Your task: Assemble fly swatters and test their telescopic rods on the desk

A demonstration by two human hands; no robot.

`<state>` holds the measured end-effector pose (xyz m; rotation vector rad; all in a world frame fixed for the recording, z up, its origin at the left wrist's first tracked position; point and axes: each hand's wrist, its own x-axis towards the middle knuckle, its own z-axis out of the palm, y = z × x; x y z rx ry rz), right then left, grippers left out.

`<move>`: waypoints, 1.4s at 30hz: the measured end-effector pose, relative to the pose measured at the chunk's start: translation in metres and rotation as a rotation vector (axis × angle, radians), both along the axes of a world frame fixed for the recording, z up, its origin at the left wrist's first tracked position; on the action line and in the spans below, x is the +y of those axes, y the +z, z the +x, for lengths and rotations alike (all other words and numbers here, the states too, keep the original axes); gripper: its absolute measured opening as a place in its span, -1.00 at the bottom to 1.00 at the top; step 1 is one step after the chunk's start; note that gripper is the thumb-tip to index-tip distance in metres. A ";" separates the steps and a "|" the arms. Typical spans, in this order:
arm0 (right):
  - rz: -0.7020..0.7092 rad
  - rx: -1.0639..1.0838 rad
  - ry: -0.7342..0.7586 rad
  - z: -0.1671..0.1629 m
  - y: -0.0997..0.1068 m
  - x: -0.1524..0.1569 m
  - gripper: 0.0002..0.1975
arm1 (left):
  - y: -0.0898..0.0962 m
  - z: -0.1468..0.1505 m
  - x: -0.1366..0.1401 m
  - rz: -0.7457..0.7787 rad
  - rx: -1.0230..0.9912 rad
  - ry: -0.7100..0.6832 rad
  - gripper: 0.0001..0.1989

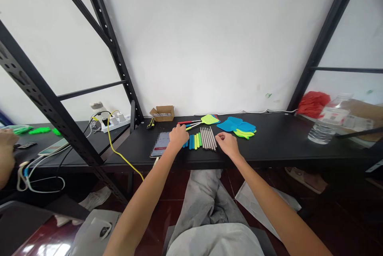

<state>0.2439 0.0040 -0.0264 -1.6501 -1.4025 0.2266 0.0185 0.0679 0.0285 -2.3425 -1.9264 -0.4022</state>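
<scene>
My left hand (178, 136) is closed over the left end of a row of blue, yellow and green handle grips (196, 141); its fingertips are partly hidden. Beside the grips lies a row of slim metal rods (208, 139). My right hand (227, 143) is at the right end of these rods, thumb and fingers pinched together; whatever may be between them is too small to make out. Behind the rods rest several put-together fly swatters (208, 119) with red and yellow handles. Loose blue swatter heads (232, 124) and yellow swatter heads (245, 133) lie beyond my right hand.
A tablet (160, 144) lies left of my left hand, with a small open cardboard box (163, 114) behind it. A yellow cable (115, 148) hangs over the desk edge near a power strip (118, 122). At right stands a large clear bottle (327, 122). Another person's hand (6, 144) shows far left.
</scene>
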 end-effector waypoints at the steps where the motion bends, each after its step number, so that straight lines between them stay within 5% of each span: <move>1: -0.041 -0.044 -0.016 -0.001 0.000 0.003 -0.83 | 0.002 -0.001 -0.003 -0.065 0.008 0.029 -0.68; 6: -0.167 -0.171 -0.064 -0.003 0.002 0.014 -0.86 | 0.001 -0.004 -0.007 -0.218 -0.008 0.061 -0.74; 15: -0.250 -0.183 -0.007 -0.001 0.011 0.022 -0.79 | -0.012 0.001 -0.014 -0.178 -0.127 0.034 -0.81; 23: -0.168 0.284 0.045 0.014 -0.001 0.025 -0.68 | -0.034 -0.003 -0.029 0.037 -0.373 0.045 -0.66; 29: -0.110 0.484 0.131 0.014 -0.004 0.024 -0.81 | -0.033 0.004 -0.049 0.310 -0.400 -0.163 -0.71; 37: 0.060 0.876 0.292 0.019 0.000 0.012 -0.54 | -0.032 0.007 -0.063 0.291 -0.275 -0.337 -0.74; 42: 0.142 1.131 0.364 0.032 -0.001 0.005 -0.67 | -0.033 0.008 -0.064 0.276 -0.250 -0.382 -0.66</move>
